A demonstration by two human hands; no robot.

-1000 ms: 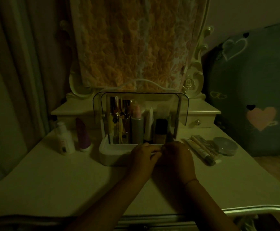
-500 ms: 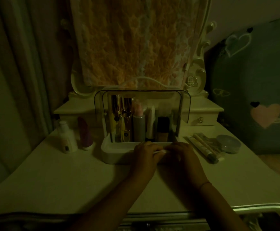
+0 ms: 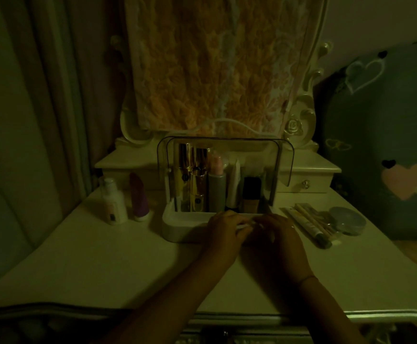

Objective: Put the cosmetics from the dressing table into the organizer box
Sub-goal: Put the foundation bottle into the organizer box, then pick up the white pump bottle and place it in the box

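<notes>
The organizer box [image 3: 177, 228] stands mid-table with a white base and a raised clear lid [image 3: 285, 167]. Inside stand gold tubes [image 3: 193, 180], a grey bottle with a pink cap [image 3: 217, 188], a white tube [image 3: 233, 186] and a dark foundation bottle [image 3: 251, 194]. My left hand [image 3: 223, 230] and right hand [image 3: 278, 235] meet at the box's front wall, fingers curled, pinching a small pale item [image 3: 243, 226] between them; the dim light hides what it is. Loose on the table are a white bottle [image 3: 113, 203], a purple tube [image 3: 140, 198], several pencils [image 3: 306, 223] and a round compact [image 3: 347, 219].
Behind the box a floral cloth [image 3: 215, 63] covers the mirror, with small drawers [image 3: 304, 182] on either side of it. A curtain [image 3: 41, 108] hangs at the left and a heart-print quilt [image 3: 388, 145] is at the right. The table's front edge [image 3: 376, 316] is close to me.
Both hands have stayed together at the box's front and barely shifted. The small pale item shows more plainly between the fingers now.
</notes>
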